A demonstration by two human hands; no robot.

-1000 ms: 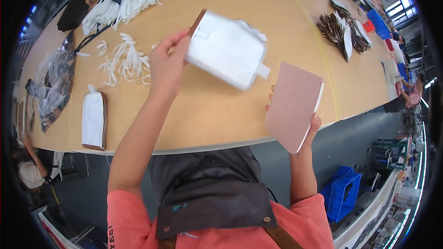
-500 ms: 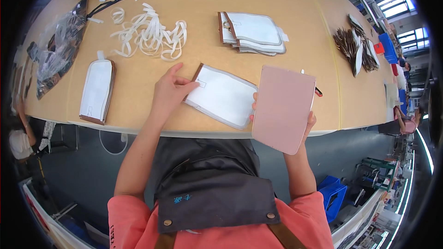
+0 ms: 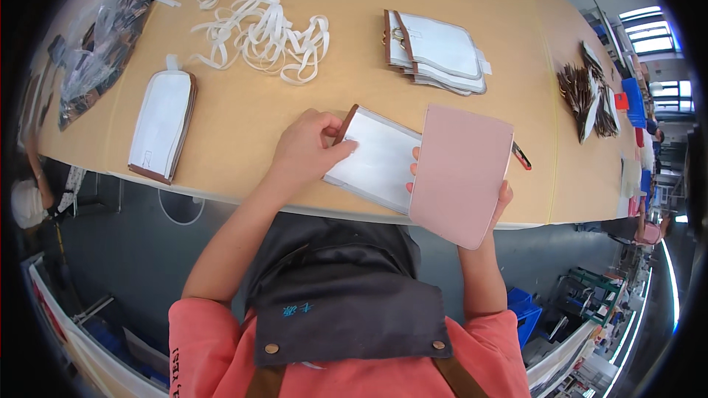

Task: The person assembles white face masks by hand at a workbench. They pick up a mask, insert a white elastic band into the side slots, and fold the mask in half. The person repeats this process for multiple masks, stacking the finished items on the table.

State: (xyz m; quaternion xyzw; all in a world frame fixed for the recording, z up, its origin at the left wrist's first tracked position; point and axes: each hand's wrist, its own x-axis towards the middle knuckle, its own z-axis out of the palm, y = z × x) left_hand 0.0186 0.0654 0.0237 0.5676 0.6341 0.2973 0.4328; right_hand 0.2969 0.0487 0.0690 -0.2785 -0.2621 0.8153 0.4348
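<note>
My left hand [image 3: 306, 147] pinches the brown-edged end of a white, grey-bordered panel [image 3: 387, 158] lying at the table's front, its thumb on top and its fingers curled at the brown strip. My right hand [image 3: 504, 197] holds up a flat dusty-pink panel [image 3: 461, 177] with rounded lower corners. Fingertips show at the pink panel's left edge and the thumb side at its right; the rest of the hand is behind it. This pink panel hides the right end of the white one.
A pile of similar panels [image 3: 439, 48] lies farther back, with another white panel stack [image 3: 164, 125] at left. Tangled white tape [image 3: 269, 37] and a plastic bag [image 3: 103, 51] lie beyond. A red-and-black tool [image 3: 521, 156] and bundled brown-white pieces [image 3: 588, 96] are at right.
My left hand has moved farther onto the brown-edged end, its thumb now farther over the white face. The pink panel stays in my right hand. The whole view has shifted slightly.
</note>
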